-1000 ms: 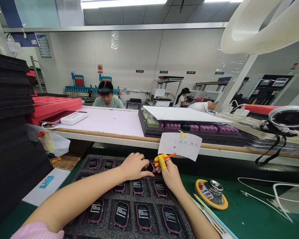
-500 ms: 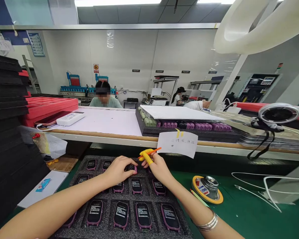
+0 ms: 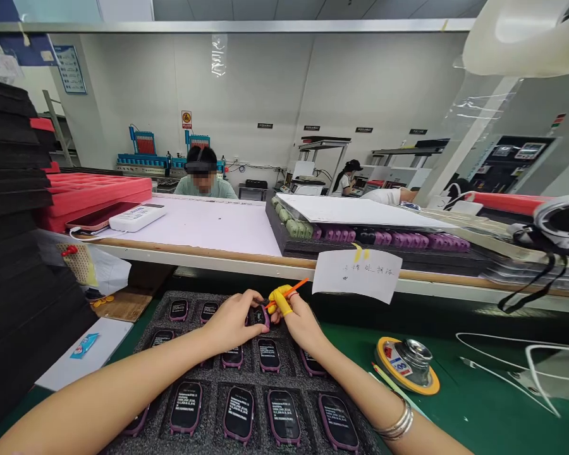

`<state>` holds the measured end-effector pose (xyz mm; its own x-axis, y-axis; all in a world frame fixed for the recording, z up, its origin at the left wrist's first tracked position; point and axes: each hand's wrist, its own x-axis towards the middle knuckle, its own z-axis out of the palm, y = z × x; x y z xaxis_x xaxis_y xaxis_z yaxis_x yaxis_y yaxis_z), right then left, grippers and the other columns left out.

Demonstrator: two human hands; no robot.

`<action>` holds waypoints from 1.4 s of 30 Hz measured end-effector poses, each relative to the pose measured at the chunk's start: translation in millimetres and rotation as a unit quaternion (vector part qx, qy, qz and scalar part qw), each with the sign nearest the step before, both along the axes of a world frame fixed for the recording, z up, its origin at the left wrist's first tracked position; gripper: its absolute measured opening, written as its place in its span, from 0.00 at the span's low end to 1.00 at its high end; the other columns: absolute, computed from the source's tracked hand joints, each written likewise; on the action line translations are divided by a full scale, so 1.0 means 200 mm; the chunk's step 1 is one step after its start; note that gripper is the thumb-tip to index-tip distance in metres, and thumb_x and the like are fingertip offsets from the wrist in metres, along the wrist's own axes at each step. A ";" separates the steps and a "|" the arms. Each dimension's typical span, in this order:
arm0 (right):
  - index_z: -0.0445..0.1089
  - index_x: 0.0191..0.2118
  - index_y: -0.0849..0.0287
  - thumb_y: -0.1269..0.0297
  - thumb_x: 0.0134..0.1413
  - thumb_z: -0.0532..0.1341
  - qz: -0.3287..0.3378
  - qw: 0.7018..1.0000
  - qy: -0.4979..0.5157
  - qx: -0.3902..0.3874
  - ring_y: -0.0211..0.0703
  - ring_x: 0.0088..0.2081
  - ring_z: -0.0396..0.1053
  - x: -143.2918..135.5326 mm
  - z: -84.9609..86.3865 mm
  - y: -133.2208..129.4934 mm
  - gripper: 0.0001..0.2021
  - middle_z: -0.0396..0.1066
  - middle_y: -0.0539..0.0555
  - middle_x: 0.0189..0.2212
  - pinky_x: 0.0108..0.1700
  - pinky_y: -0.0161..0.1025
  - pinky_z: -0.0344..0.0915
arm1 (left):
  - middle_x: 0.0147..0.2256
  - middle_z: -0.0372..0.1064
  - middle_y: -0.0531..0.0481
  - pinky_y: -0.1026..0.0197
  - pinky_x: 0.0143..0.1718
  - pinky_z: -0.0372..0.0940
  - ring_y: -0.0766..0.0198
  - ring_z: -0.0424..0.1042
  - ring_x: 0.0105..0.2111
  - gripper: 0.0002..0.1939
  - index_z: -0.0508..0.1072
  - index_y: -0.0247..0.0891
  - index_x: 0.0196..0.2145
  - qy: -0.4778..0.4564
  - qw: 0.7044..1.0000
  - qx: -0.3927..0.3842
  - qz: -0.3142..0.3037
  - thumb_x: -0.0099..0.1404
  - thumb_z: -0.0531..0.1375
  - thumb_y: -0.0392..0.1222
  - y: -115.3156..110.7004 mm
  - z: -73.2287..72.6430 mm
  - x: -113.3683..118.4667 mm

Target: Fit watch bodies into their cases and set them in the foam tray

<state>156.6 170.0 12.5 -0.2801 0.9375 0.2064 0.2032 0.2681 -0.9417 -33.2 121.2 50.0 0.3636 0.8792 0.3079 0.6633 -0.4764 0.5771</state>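
Note:
My left hand pinches a purple smartwatch by its edges at the far side of a dark foam tray. The watch is tilted, part of its dark screen showing. In my right hand, which wears yellow finger cots, is a thin orange stick. Its lower end meets the watch's right edge; whether it presses there I cannot tell. Below, rows of purple smartwatches lie in the tray's pockets, white text on their screens.
A roll of tape and a pen lie right on the green mat. Black foam trays are stacked left. A shelf edge crosses ahead, with a hanging paper note. A person sits beyond.
The view has shifted, so most things sit further right. The watch in my left hand shows more of its screen, and the stick's lower end has come to its edge.

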 end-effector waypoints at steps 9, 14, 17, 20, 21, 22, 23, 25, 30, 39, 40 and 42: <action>0.71 0.43 0.62 0.58 0.67 0.60 0.003 0.998 -0.067 0.012 0.38 0.32 0.73 0.02 0.02 -0.01 0.11 0.74 0.50 0.34 0.37 0.41 0.73 | 0.48 0.72 0.44 0.48 0.53 0.64 0.51 0.71 0.50 0.19 0.67 0.40 0.48 0.070 0.997 0.026 0.033 0.62 0.67 0.44 -0.03 0.02 0.00; 0.71 0.45 0.62 0.58 0.67 0.60 0.005 0.995 -0.096 0.017 0.39 0.33 0.74 0.01 0.04 -0.01 0.11 0.74 0.51 0.36 0.38 0.41 0.74 | 0.40 0.70 0.44 0.44 0.48 0.64 0.46 0.68 0.46 0.14 0.72 0.40 0.40 0.163 0.985 0.054 0.026 0.64 0.64 0.52 -0.06 0.07 -0.05; 0.71 0.45 0.62 0.59 0.67 0.60 0.010 0.994 -0.108 0.026 0.39 0.33 0.74 0.02 0.06 -0.03 0.11 0.74 0.51 0.36 0.38 0.41 0.74 | 0.39 0.68 0.46 0.47 0.48 0.64 0.49 0.67 0.44 0.14 0.75 0.43 0.43 0.198 0.978 0.066 -0.005 0.65 0.63 0.53 -0.07 0.09 -0.12; 0.72 0.45 0.62 0.59 0.67 0.60 0.019 0.993 -0.111 0.043 0.40 0.35 0.74 0.01 0.10 -0.07 0.10 0.75 0.52 0.38 0.41 0.43 0.74 | 0.39 0.67 0.46 0.48 0.49 0.63 0.50 0.67 0.44 0.14 0.76 0.45 0.46 0.216 0.973 0.080 -0.021 0.67 0.60 0.53 -0.08 0.09 -0.20; 0.72 0.44 0.62 0.59 0.67 0.61 0.025 0.992 -0.111 0.049 0.40 0.36 0.75 0.01 0.11 -0.08 0.10 0.75 0.53 0.39 0.42 0.44 0.74 | 0.39 0.66 0.46 0.48 0.49 0.63 0.51 0.67 0.44 0.14 0.76 0.46 0.48 0.219 0.972 0.083 -0.024 0.68 0.59 0.52 -0.08 0.09 -0.22; 0.72 0.44 0.62 0.60 0.66 0.61 0.032 0.992 -0.111 0.053 0.41 0.37 0.75 -0.01 0.12 -0.10 0.10 0.75 0.53 0.39 0.43 0.45 0.74 | 0.40 0.66 0.46 0.48 0.50 0.63 0.51 0.67 0.45 0.15 0.76 0.47 0.50 0.220 0.971 0.086 -0.024 0.69 0.58 0.51 -0.09 0.08 -0.23; 0.72 0.43 0.62 0.60 0.66 0.61 0.041 0.991 -0.111 0.055 0.41 0.38 0.75 -0.03 0.13 -0.10 0.10 0.75 0.53 0.39 0.43 0.45 0.74 | 0.40 0.66 0.46 0.47 0.50 0.63 0.51 0.67 0.45 0.15 0.75 0.48 0.51 0.219 0.971 0.088 -0.023 0.70 0.57 0.50 -0.10 0.08 -0.24; 0.73 0.42 0.62 0.60 0.65 0.62 0.056 0.991 -0.109 0.058 0.41 0.38 0.75 -0.08 0.14 -0.10 0.09 0.76 0.52 0.38 0.44 0.45 0.74 | 0.40 0.67 0.46 0.46 0.52 0.62 0.50 0.67 0.46 0.15 0.76 0.46 0.51 0.214 0.972 0.090 -0.014 0.70 0.57 0.49 -0.11 0.07 -0.24; 0.73 0.40 0.62 0.59 0.65 0.62 0.064 0.993 -0.077 0.063 0.42 0.39 0.75 -0.23 0.12 -0.05 0.10 0.75 0.53 0.39 0.45 0.46 0.73 | 0.43 0.73 0.45 0.48 0.51 0.65 0.51 0.70 0.48 0.16 0.74 0.40 0.48 0.178 0.981 0.079 -0.015 0.66 0.62 0.50 -0.10 0.06 -0.27; 0.71 0.41 0.62 0.55 0.68 0.58 0.072 0.996 -0.003 0.045 0.38 0.31 0.73 -0.26 0.05 -0.08 0.13 0.73 0.50 0.32 0.39 0.42 0.72 | 0.46 0.77 0.49 0.55 0.51 0.65 0.55 0.75 0.48 0.09 0.72 0.44 0.45 0.104 0.992 0.055 -0.043 0.66 0.64 0.43 -0.09 0.05 -0.31; 0.71 0.40 0.62 0.55 0.68 0.58 0.073 0.997 0.003 0.039 0.38 0.31 0.73 -0.26 0.05 -0.07 0.14 0.73 0.50 0.32 0.38 0.42 0.72 | 0.47 0.77 0.48 0.54 0.51 0.66 0.54 0.75 0.49 0.13 0.71 0.45 0.47 0.095 0.994 0.049 -0.033 0.65 0.65 0.44 -0.09 0.04 -0.31; 0.70 0.40 0.62 0.55 0.68 0.58 0.075 0.997 0.008 0.025 0.37 0.30 0.72 -0.26 0.03 -0.06 0.14 0.73 0.49 0.31 0.37 0.41 0.72 | 0.49 0.75 0.45 0.53 0.49 0.68 0.52 0.75 0.50 0.21 0.66 0.44 0.51 0.077 0.996 0.036 -0.011 0.63 0.67 0.45 -0.08 0.04 -0.31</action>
